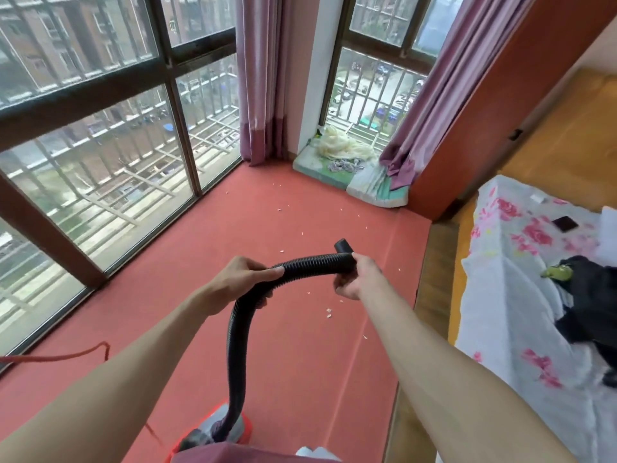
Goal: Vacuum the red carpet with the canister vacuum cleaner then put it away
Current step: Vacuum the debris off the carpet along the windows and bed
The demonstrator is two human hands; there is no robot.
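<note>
- Fingers [271, 272] of the left hand [242, 279] are clenched round the black corrugated hose [237, 332], one of them lying along its top, the others wrapped beneath. They grip it near the crest of its arch.
- The right hand [360, 279] grasps the same hose close to its free end, with its fingers [342, 289] curled under it. The smooth black hose cuff [344, 245] sticks up just past the thumb.
- From the hands the hose bends down in a long curve to the canister vacuum cleaner [220, 429]. Its grey and red body sits at the near edge of the red carpet [300, 212] and is partly cut off by the frame.
- Small white scraps [329, 313] lie scattered over the carpet — most near the middle and below the right hand, a few toward the far corner.
- A red power cord [66, 357] trails across the near left part of the carpet toward the window [100, 155].
- In the far right corner lies a stack of folded pads [374, 190], with a pale bundle of cloth [344, 147] on top.
- Mauve curtains [263, 78] hang at the far corner and beside the right-hand window.
- Past the carpet's right edge runs a strip of wooden floor [430, 279], then a bed [500, 279] under a white sheet with pink flowers.
- On the bed lie a flat dark item [565, 223] — too small to identify — and a black garment [594, 302] with something green [556, 272] at its edge.
</note>
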